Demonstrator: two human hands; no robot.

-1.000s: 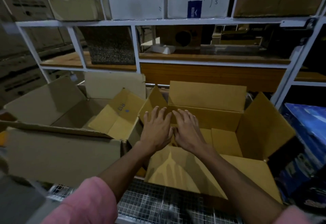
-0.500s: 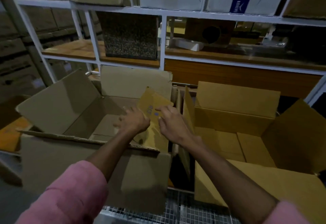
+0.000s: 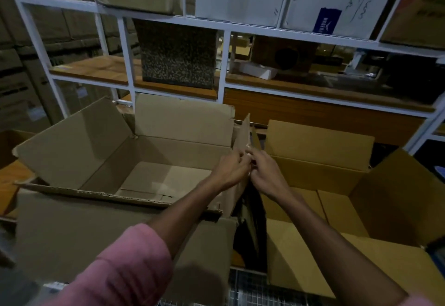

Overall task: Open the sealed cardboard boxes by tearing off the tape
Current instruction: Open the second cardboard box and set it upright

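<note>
Two open cardboard boxes stand side by side: a grey-brown box (image 3: 72,221) on the left and a yellower box (image 3: 320,146) on the right, both with flaps spread. Between them a side flap (image 3: 243,132) stands upright. My left hand (image 3: 231,170) and my right hand (image 3: 267,173) meet at that flap's lower part, fingers curled and pinching at it. A small pale bit shows between the fingertips; whether it is tape is unclear. Both boxes look hollow inside.
A white metal shelf rack (image 3: 222,64) rises right behind the boxes, holding a speckled box (image 3: 177,57), a white item (image 3: 258,70) and more cartons above. The boxes sit on a wire mesh surface (image 3: 248,289). Stacked cartons fill the left background.
My hands moved from inside the right box to the flap between the boxes and closed on it. The flap went from leaning left to standing upright. The view swung left.
</note>
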